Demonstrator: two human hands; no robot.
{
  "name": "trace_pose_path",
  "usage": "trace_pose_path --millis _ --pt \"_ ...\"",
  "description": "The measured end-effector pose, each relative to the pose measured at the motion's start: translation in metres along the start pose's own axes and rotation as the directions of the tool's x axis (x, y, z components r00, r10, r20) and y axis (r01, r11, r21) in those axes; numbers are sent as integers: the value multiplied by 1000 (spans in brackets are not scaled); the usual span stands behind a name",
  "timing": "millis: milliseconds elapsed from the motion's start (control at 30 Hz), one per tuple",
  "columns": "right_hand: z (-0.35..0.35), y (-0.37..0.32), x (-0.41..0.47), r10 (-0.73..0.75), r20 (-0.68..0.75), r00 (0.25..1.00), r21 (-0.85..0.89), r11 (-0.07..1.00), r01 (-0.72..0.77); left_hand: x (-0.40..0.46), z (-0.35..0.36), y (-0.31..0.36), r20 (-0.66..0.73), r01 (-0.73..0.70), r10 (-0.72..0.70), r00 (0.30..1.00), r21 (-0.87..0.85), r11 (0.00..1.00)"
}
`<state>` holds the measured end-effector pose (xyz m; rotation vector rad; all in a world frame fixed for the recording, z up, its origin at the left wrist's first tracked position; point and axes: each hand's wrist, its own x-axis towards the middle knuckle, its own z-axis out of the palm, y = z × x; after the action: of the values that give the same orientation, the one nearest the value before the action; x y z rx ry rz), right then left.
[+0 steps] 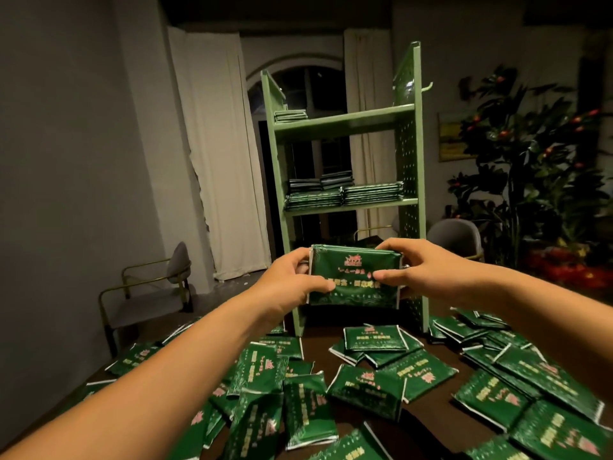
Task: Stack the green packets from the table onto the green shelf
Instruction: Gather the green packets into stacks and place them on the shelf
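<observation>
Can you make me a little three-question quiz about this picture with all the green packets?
1. True or false: both hands hold one bundle of packets between them.
2. Which level of the green shelf has the most packets? A) top B) middle C) neither has any.
3. Fill in: the loose packets are scattered on the dark ____.

Key:
1. True. The left hand has a grip on the left edge and the right hand on the right edge.
2. B. The middle level carries several stacks; the top has one small stack.
3. Table.
</observation>
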<state>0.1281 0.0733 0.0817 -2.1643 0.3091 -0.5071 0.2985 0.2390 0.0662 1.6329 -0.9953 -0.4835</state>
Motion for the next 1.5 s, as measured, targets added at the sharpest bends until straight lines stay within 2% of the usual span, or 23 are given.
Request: trace_pose_path --millis 200,333,500,533,567,600,633,667,700,733,767,800,933,1067,1133,1167,1200,1233,1267,1300,1333,1400,1500 --pt "-23 -8 6 -39 -62 997 141 989 48 17 6 32 -49 -18 8 999 -210 977" --pt "-30 -16 11 -5 -154 988 362 930 61 33 23 47 -140 -26 -37 990 -422 906" --pt "-24 -24 15 99 -240 966 487 873 32 43 57 61 -80 21 -77 994 -541 841" --pt "-23 -25 13 95 -283 954 446 894 43 45 60 62 -86 12 -69 994 -544 839" --pt "-27 -24 12 10 -386 922 265 959 101 48 62 65 -90 3 -62 994 -551 835" --pt "-34 -21 11 -199 -491 848 -95 980 174 51 62 68 -97 -3 -61 993 -549 836" --pt "-43 -19 8 -457 -484 746 -476 853 214 55 61 72 -98 0 -64 993 -547 837" --pt "-49 -19 5 -659 -342 670 -729 636 253 58 60 75 -98 1 -65 993 -544 839" --pt "-54 -18 4 -749 -161 643 -854 432 290 61 58 79 -89 8 -67 994 -541 841" --pt "-57 -17 5 -761 -22 649 -910 284 302 64 58 81 -76 14 -65 995 -537 843" --pt "-58 -16 6 -758 56 649 -938 182 294 65 58 84 -62 18 -60 996 -532 846" --pt "-59 -13 10 -759 79 646 -955 129 269 68 60 86 -47 23 -56 997 -528 849" --pt "-63 -7 22 -843 47 537 -963 104 248 78 65 91 -16 36 -52 999 -513 858" --pt "-72 -6 30 -875 43 483 -962 94 257 89 62 95 1 16 -18 1000 -499 866" --pt "-83 -11 35 -887 -29 462 -958 156 239 94 56 95 -92 -82 53 994 -352 932" --pt "-91 -14 38 -889 -95 449 -953 211 216 97 52 93 -169 -168 143 975 -149 974" --pt "-99 -18 40 -882 -166 442 -945 270 185 100 47 91 -216 -263 285 934 128 956" --pt "-106 -20 44 -868 -225 442 -936 319 151 104 42 87 -208 -328 441 873 419 847" --pt "-111 -21 47 -857 -257 447 -932 343 121 106 37 85 -151 -343 552 820 643 685" --pt "-115 -20 54 -851 -260 457 -935 339 100 112 34 84 -78 -339 605 793 768 543" --pt "-117 -19 59 -847 -241 474 -943 321 93 117 31 84 -10 -334 618 786 834 438" --pt "-116 -18 71 -833 -184 521 -959 269 92 128 28 85 84 -330 603 793 892 309" --pt "-115 -17 88 -799 -167 577 -962 261 84 142 28 89 137 -312 533 835 916 254"
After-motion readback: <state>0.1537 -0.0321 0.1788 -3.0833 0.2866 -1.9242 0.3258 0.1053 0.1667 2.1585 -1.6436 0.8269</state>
